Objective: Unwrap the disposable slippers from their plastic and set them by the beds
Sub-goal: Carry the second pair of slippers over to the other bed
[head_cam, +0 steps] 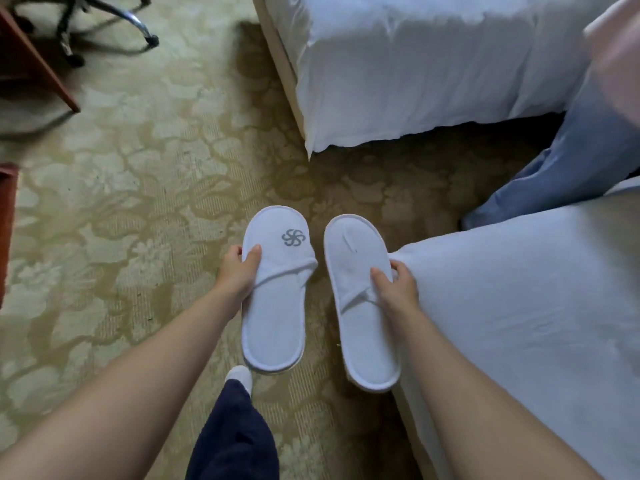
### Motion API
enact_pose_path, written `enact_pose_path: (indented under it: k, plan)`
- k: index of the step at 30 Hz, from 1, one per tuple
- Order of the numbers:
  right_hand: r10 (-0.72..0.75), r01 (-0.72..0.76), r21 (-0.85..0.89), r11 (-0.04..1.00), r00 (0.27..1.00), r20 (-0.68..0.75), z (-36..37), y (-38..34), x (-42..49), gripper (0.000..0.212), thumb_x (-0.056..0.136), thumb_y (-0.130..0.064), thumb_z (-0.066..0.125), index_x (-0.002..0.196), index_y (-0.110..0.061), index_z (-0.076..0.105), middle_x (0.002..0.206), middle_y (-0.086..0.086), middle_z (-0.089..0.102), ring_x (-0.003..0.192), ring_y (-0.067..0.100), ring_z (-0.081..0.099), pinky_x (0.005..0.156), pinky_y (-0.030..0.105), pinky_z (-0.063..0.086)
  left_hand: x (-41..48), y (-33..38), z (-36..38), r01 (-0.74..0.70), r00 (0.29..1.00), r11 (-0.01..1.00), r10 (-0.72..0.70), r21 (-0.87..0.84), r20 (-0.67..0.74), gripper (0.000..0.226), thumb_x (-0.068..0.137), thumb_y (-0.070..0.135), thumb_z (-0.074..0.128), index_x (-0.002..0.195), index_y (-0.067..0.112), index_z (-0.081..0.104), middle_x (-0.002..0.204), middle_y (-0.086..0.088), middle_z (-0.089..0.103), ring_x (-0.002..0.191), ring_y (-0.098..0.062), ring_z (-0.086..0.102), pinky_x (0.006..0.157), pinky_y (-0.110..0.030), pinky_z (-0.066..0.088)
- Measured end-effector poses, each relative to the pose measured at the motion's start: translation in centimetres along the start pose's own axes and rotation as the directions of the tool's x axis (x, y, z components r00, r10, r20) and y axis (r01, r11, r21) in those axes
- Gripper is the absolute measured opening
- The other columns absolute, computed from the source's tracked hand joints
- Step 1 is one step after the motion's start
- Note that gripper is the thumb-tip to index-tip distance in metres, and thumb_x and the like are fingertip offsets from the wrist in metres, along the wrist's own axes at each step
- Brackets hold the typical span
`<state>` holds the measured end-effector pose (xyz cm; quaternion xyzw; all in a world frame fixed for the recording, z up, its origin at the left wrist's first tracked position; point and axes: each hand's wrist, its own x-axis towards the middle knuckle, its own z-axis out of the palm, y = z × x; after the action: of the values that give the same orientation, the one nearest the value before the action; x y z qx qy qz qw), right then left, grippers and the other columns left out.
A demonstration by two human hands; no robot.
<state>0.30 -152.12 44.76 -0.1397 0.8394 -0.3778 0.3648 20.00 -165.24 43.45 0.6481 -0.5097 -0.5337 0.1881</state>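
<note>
Two white disposable slippers, free of plastic, are held side by side over the patterned carpet, toes pointing away from me. My left hand [239,273] grips the left slipper [275,306], which bears a grey swirl logo, by its outer edge at the strap. The plain right slipper [360,323] is held the same way by my right hand [398,287], close to the corner of the near bed [526,323]. Whether the soles touch the floor I cannot tell. No wrapper is in view.
A second white bed [415,64] stands beyond, with a carpet gap between the beds. Another person's blue-trousered leg [568,168] stands in that gap at right. My own leg and white-socked foot [240,375] are below the slippers. An office chair base [104,22] and wooden desk [31,64] are top left.
</note>
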Motion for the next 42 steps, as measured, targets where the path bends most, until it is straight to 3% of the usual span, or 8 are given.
enact_pose_path:
  k: [5, 12, 19, 24, 27, 30, 36, 42]
  plan:
    - [0.011, -0.009, 0.024, 1.000, 0.998, -0.062, 3.2, -5.7, 6.0, 0.040, 0.091, -0.028, 0.053, 0.128, -0.013, 0.049, 0.126, 0.007, 0.057, 0.099, 0.016, 0.050, 0.085, 0.029, 0.041, 7.4, 4.4, 0.2, 0.015, 0.994, 0.999, -0.020, 0.048, 0.109, 0.033, 0.095, 0.031, 0.047, 0.117, 0.007, 0.052, 0.108, -0.009, 0.056, 0.093, -0.023, 0.052, 0.077, -0.032, 0.042]
    - [0.021, -0.018, 0.027, 0.999, 0.995, -0.096, 5.6, -9.9, 14.8, 0.034, 0.094, -0.032, 0.046, 0.125, -0.019, 0.050, 0.124, 0.004, 0.058, 0.104, 0.017, 0.054, 0.088, 0.033, 0.046, 17.2, 9.0, 1.7, 0.048, 0.977, 0.995, -0.066, 0.091, 0.203, 0.019, 0.095, 0.026, 0.049, 0.107, 0.011, 0.050, 0.110, -0.014, 0.057, 0.090, -0.026, 0.055, 0.068, -0.034, 0.049]
    - [0.102, -0.091, 0.083, 0.992, 0.986, -0.133, 3.3, -10.8, 25.8, 0.034, 0.093, -0.037, 0.048, 0.125, -0.027, 0.049, 0.123, 0.000, 0.058, 0.104, 0.018, 0.058, 0.085, 0.033, 0.050, 23.9, 11.2, 9.3, 0.097, 0.959, 0.984, -0.134, 0.152, 0.250, 0.034, 0.094, 0.029, 0.047, 0.120, 0.008, 0.051, 0.124, -0.016, 0.059, 0.099, -0.028, 0.059, 0.070, -0.036, 0.052]
    - [0.063, -0.063, 0.002, 0.998, 0.995, -0.078, 0.8, -10.0, 34.7, 0.033, 0.094, -0.032, 0.047, 0.126, -0.026, 0.048, 0.124, 0.002, 0.057, 0.106, 0.019, 0.057, 0.090, 0.037, 0.050, 28.7, 12.2, 16.9, 0.121, 0.959, 0.984, -0.151, 0.134, 0.239, 0.026, 0.094, 0.029, 0.047, 0.111, 0.010, 0.052, 0.115, -0.013, 0.059, 0.096, -0.027, 0.058, 0.079, -0.040, 0.053]
    - [0.076, -0.080, -0.037, 0.996, 0.994, -0.084, 0.1, -8.2, 39.2, 0.032, 0.094, -0.031, 0.047, 0.126, -0.027, 0.046, 0.124, 0.001, 0.056, 0.105, 0.019, 0.057, 0.087, 0.036, 0.050, 31.1, 11.0, 21.2, 0.153, 0.957, 0.981, -0.176, 0.115, 0.229, 0.035, 0.094, 0.029, 0.047, 0.119, 0.004, 0.052, 0.112, -0.017, 0.058, 0.084, -0.021, 0.053, 0.058, -0.028, 0.045]
    - [0.078, -0.085, -0.064, 0.994, 0.992, -0.096, 0.2, -5.8, 42.7, 0.033, 0.094, -0.031, 0.047, 0.127, -0.029, 0.044, 0.125, 0.001, 0.054, 0.105, 0.018, 0.056, 0.092, 0.038, 0.050, 33.0, 8.7, 24.6, 0.172, 0.950, 0.978, -0.196, 0.116, 0.242, 0.035, 0.095, 0.028, 0.046, 0.121, 0.004, 0.051, 0.123, -0.020, 0.058, 0.071, -0.015, 0.049, 0.052, -0.025, 0.038]
    - [0.105, -0.111, -0.094, 0.989, 0.992, -0.069, 3.9, 1.1, 48.1, 0.034, 0.096, -0.028, 0.044, 0.130, -0.029, 0.039, 0.129, 0.002, 0.051, 0.107, 0.018, 0.053, 0.098, 0.043, 0.048, 37.3, 1.2, 30.0, 0.215, 0.926, 0.967, -0.247, 0.137, 0.285, 0.034, 0.096, 0.024, 0.046, 0.125, 0.007, 0.049, 0.129, -0.012, 0.056, 0.100, -0.020, 0.052, 0.085, -0.034, 0.045]
    - [0.105, -0.112, -0.113, 0.987, 0.992, -0.068, 7.7, 7.8, 54.2, 0.038, 0.097, -0.020, 0.040, 0.136, -0.023, 0.037, 0.136, 0.008, 0.047, 0.116, 0.023, 0.049, 0.098, 0.039, 0.043, 42.0, -5.6, 34.8, 0.275, 0.891, 0.957, -0.291, 0.096, 0.349, 0.040, 0.095, 0.020, 0.050, 0.133, 0.007, 0.046, 0.130, -0.013, 0.057, 0.105, -0.027, 0.058, 0.088, -0.039, 0.050]
